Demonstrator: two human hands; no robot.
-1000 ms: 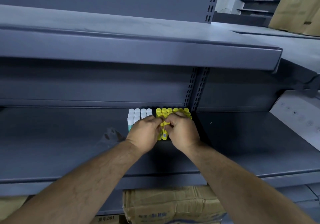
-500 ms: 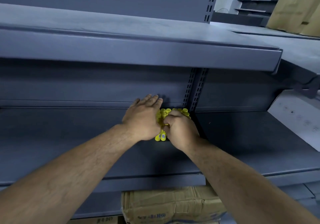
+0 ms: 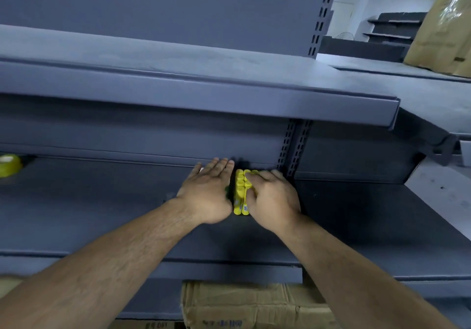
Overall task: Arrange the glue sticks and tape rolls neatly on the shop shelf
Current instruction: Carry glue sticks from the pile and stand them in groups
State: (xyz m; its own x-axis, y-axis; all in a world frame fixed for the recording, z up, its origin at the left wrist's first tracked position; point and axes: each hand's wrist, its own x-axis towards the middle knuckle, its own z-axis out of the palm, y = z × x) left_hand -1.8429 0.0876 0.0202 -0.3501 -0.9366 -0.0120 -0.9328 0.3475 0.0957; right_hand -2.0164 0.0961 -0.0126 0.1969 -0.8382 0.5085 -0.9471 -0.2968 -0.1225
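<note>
Yellow glue sticks [image 3: 240,191] stand upright in a tight block at the back of the middle shelf [image 3: 102,214], just left of the slotted upright [image 3: 293,150]; two rows show between my hands, caps up, labels facing me. My left hand [image 3: 209,193] lies flat with its fingers straight and together, its edge against the left side of the block and the fingertips reaching the back panel. My right hand [image 3: 272,196] cups the right side, fingers curled over the caps and thumb pressed on the front sticks. At the far left of the same shelf sits a yellow tape roll [image 3: 9,165], well apart and blurred. The upper shelf [image 3: 178,86] overhangs. Below, a cardboard box [image 3: 254,305] sits under the shelf edge. At top right is a brown wrapped package [image 3: 443,35].
</note>
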